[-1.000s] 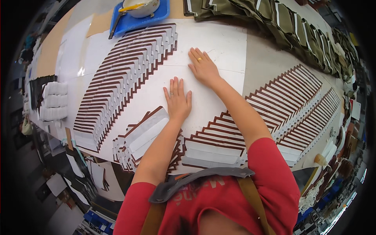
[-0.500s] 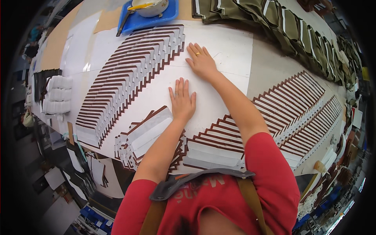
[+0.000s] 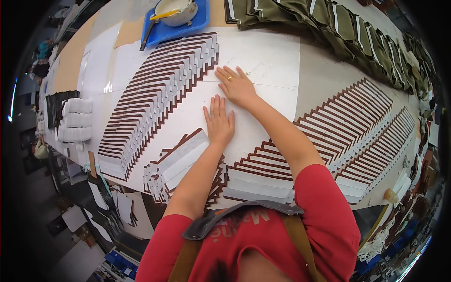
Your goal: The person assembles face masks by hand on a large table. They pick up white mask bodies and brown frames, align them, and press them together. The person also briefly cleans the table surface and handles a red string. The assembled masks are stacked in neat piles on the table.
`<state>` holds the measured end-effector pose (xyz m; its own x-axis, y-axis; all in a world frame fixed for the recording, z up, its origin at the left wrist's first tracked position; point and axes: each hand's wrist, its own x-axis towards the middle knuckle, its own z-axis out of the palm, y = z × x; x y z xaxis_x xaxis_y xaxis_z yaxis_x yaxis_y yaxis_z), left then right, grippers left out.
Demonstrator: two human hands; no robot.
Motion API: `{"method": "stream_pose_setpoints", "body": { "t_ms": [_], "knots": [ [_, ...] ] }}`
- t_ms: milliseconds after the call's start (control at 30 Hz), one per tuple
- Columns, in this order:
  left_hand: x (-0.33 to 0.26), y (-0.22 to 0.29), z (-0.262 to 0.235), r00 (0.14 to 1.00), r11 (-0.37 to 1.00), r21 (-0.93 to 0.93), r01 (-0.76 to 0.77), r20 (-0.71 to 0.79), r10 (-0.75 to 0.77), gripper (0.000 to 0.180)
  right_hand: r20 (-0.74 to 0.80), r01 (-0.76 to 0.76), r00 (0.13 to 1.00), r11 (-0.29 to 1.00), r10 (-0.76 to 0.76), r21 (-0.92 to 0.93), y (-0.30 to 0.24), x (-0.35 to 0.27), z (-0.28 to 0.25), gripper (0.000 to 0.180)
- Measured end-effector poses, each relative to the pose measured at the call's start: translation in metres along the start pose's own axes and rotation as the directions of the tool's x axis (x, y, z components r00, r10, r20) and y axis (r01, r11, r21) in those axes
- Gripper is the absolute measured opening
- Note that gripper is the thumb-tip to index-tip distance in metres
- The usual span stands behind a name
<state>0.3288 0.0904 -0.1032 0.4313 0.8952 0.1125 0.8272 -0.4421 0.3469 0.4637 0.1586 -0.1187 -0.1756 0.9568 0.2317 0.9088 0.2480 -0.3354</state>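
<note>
White sheet (image 3: 270, 54) at the middle of the worktable, under both your palms: it is bare here, between two slanting rows of brown-edged white pieces. Your left hand (image 3: 220, 127) lies palm down, fingers straight and slightly parted, gripping nothing. Your right hand (image 3: 238, 88), a ring on one finger, rests just beyond it, equally flat and spread, also without a hold on anything; how hard either presses, you could not tell from here.

For clean work, it seems best to keep your palms level and the pressure even, and your right fingertips off the left row (image 3: 157, 89), whose upper end is just beside them. Your left forearm crosses the loose pile (image 3: 183, 157), your right the right row (image 3: 343, 117); carrying both high should spare the neat overlaps, since a dragged sleeve or elbow could skew them.

Farther out, a blue tray (image 3: 203, 21) holds a bowl (image 3: 182, 19) at the top edge, green cloth pieces (image 3: 324, 28) lie at upper right, and a white stack (image 3: 75, 120) stands at far left.
</note>
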Motion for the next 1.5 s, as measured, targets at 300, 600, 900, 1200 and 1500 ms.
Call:
{"method": "stream_pose_setpoints", "body": {
  "t_ms": [300,600,900,1200,1500],
  "knots": [
    [-0.002,0.001,0.000,0.998,0.998,-0.051,0.047,-0.040,-0.049,0.049,-0.010,-0.325,0.945,0.930,0.328,-0.169,0.022,-0.068,-0.033,0.045],
    [-0.002,-0.002,0.004,0.999,0.997,-0.069,0.038,-0.011,-0.038,0.049,-0.089,-0.362,0.932,0.924,0.353,-0.124,0.084,-0.034,-0.048,0.045],
    [-0.005,-0.003,0.001,0.999,0.998,-0.047,0.043,-0.006,-0.043,0.048,0.060,-0.294,0.953,0.953,0.298,-0.068,0.011,-0.089,-0.040,0.048],
    [0.002,0.002,0.001,1.000,0.999,-0.042,0.004,0.001,-0.004,0.048,-0.198,-0.555,0.828,0.820,0.525,-0.143,0.128,0.005,-0.042,0.050],
    [-0.001,0.002,0.001,0.999,0.998,-0.049,0.026,0.025,-0.024,0.048,-0.148,-0.450,0.892,0.868,0.426,-0.212,0.145,-0.033,-0.060,0.047]
  ]
}}
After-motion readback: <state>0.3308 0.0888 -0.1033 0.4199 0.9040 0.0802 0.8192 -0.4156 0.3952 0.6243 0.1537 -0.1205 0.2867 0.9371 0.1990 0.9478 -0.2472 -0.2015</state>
